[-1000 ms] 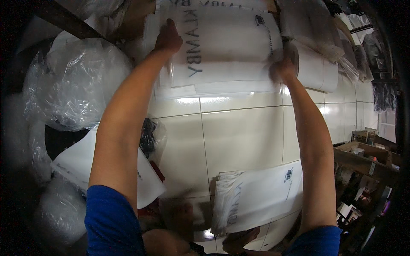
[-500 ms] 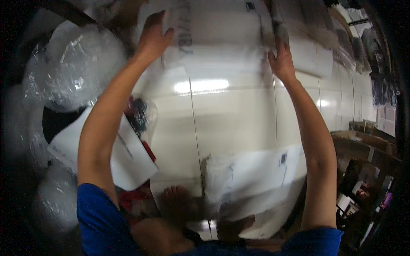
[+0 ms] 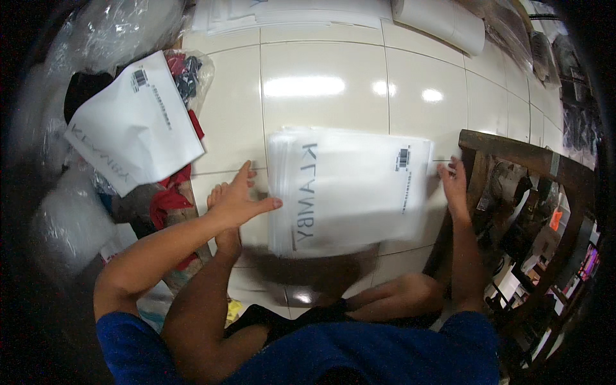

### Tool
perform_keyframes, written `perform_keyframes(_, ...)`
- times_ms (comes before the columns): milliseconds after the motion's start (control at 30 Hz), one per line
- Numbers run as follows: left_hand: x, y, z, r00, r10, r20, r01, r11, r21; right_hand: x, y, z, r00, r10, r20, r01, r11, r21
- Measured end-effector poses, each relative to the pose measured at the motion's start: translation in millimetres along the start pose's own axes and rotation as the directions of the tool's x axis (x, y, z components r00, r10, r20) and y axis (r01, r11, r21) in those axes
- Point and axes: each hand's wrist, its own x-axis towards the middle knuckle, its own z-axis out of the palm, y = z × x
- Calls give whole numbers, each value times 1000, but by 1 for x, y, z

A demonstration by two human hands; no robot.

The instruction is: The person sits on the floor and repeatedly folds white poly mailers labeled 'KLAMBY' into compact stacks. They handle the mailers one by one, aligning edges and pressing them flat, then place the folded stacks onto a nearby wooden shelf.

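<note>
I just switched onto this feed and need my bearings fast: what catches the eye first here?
A thick stack of white mailer bags lies mid-floor on glossy cream tiles, with the left hand at its left edge and the right hand at its right edge. Another white bag lies tilted at upper left, over clothes in clear plastic. A dark wooden frame stands to the right.

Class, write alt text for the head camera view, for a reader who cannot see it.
A seated person's left hand and right hand press on opposite edges of a stack of white plastic mailer bags on a glossy tiled floor. Another white bag lies at the left over bagged clothes.
</note>
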Motion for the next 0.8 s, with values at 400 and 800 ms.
perform_keyframes(400,46,-28,130,796,-104,-597,3,986,-167,-58,30,83,999,-33,23,31,998,63)
perform_keyframes(800,49,-17,109,834,-159,-528,90,984,-155,2,92,129,987,-116,-107,148,915,374)
